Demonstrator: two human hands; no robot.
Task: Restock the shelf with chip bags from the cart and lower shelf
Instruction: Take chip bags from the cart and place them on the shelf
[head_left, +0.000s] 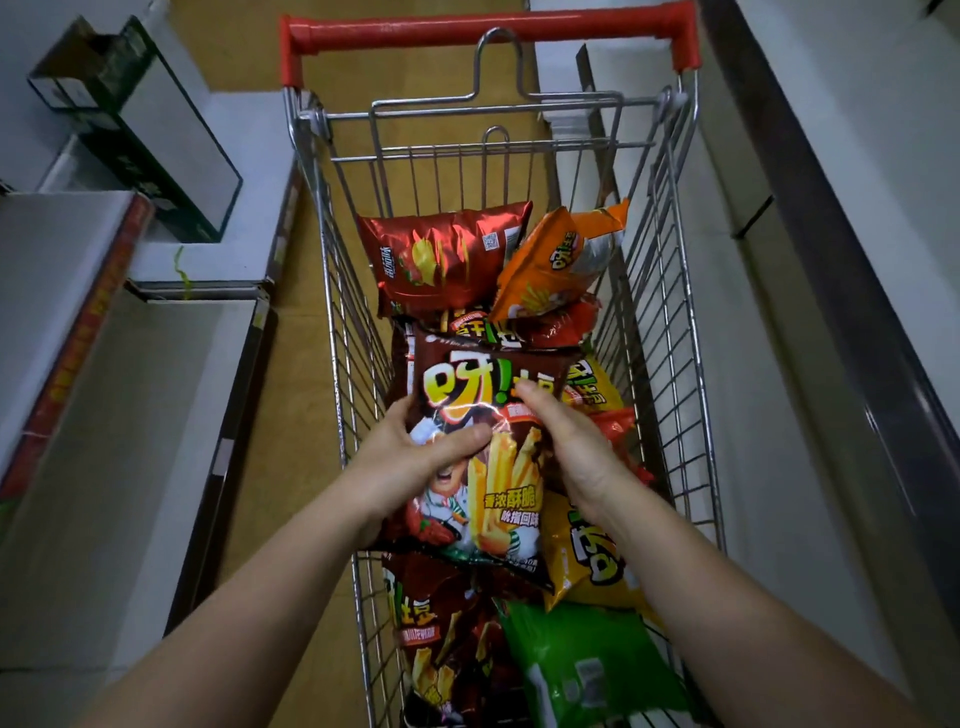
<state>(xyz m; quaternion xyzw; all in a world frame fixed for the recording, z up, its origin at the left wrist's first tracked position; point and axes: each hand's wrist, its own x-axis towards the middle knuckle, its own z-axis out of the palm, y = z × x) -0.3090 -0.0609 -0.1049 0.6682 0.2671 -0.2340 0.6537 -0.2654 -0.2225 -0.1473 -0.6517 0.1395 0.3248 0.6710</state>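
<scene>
Tan floor (249, 467), dim light, grey shelving unit (779, 364) right, possibly a green carton (135, 130) upper left

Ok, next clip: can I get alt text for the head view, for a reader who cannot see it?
Both hands, left hand and right hand, hold a dark red chip bag over a wire shopping cart with a red handle. More chip bags lie in the cart, including a shiny red bag, an orange bag and a green bag.
</scene>
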